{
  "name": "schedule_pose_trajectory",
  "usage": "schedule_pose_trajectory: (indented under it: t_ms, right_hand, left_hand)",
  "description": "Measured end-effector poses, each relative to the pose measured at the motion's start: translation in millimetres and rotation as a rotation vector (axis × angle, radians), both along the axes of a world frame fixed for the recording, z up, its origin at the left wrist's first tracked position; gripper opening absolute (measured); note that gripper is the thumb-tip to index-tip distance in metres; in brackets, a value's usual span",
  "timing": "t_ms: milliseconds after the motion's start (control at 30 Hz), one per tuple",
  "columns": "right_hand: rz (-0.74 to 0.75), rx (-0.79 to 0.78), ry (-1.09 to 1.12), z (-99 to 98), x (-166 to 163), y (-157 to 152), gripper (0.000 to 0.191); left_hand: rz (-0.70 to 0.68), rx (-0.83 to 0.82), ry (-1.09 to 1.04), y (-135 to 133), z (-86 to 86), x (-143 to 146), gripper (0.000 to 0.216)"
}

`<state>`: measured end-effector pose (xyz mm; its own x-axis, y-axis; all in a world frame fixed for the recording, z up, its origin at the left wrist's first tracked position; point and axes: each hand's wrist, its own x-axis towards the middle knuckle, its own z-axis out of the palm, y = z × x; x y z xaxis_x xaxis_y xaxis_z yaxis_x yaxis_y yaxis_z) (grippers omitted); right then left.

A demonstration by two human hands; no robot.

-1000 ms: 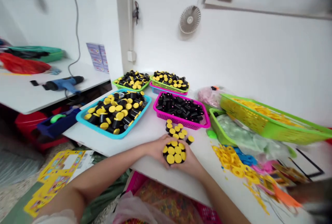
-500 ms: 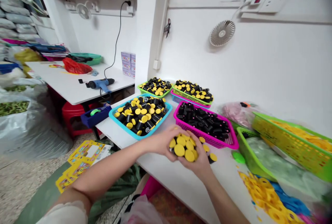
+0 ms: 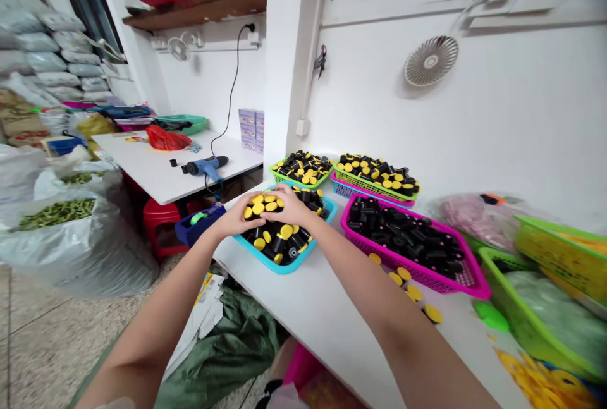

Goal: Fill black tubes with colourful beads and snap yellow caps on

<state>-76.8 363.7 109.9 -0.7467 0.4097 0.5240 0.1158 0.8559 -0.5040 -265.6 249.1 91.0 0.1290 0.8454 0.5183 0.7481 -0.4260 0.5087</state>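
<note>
While both arms are out over the counter (image 3: 303, 308), we've got L hand (image 3: 236, 216) and R hand (image 3: 294, 208) cupped round a bunch of capped cylinders (image 3: 258, 208), up over the blue tray (image 3: 281, 268). Grip's clamped on the bunch from both sides, thumbs on the near side. Caps face up & toward cam, so long axes run approx. vert.; exact tilt unclear. Look: flat round yellow caps, black bodies, packed side by side. Loose ones in the tray lie at mixed angles; we see more yellow caps (image 3: 413, 293) on the counter by the magenta basket (image 3: 427, 276), partly behind R forearm (image 3: 351, 263). Held bodies mostly hidden by caps + fingers, so no exact qty. Can't tell if their bottoms touch the tray pile.
</note>
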Motion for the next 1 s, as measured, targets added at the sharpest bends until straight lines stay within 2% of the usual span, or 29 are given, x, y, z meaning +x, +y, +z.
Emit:
schedule_pose_trajectory:
  t_ms: [67,200,300,400,500,600,633,700,800,1000]
  right_hand:
    - [-0.039,0.03,0.063,-5.1,7.0,2.4,0.058]
    - [-0.158,0.039,0.14,-12.0,25.9,11.6,0.044]
    - [-0.306,0.015,0.176,-17.3,33.8,19.7,0.032]
    - [-0.416,0.017,0.208,-21.3,36.1,19.1,0.032]
    - [-0.451,0.054,0.218,-25.0,37.7,8.2,0.03]
    - [-0.463,0.07,0.204,-30.2,43.5,-5.1,0.035]
    - [-0.466,0.07,0.199,-32.3,46.4,-8.8,0.036]
    - [-0.471,0.067,0.193,-36.3,52.7,-14.5,0.036]
    - [-0.477,0.057,0.199,-40.8,59.4,-18.8,0.04]
    - [-0.495,0.031,0.259,-47.5,56.6,-16.4,0.04]
  left_hand:
    - [0.023,-0.001,-0.02,-2.0,-2.9,-2.8,0.075]
    - [0.068,0.005,-0.083,-1.3,-3.9,-2.6,0.046]
    - [0.123,0.053,-0.094,-1.6,-6.7,4.6,0.044]
    - [0.155,0.035,0.046,-4.9,-9.3,16.2,0.057]
    - [0.224,-0.084,0.177,-8.7,-10.5,26.5,0.072]
    - [0.38,-0.106,0.198,-12.8,-12.1,31.6,0.061]
    - [0.392,-0.082,0.206,-14.5,-12.9,32.1,0.055]
    - [0.336,-0.022,0.182,-18.1,-14.6,31.9,0.048]
    - [0.247,0.052,0.097,-21.9,-16.8,31.0,0.047]
    - [0.354,0.103,0.162,-18.4,-19.6,34.2,0.04]
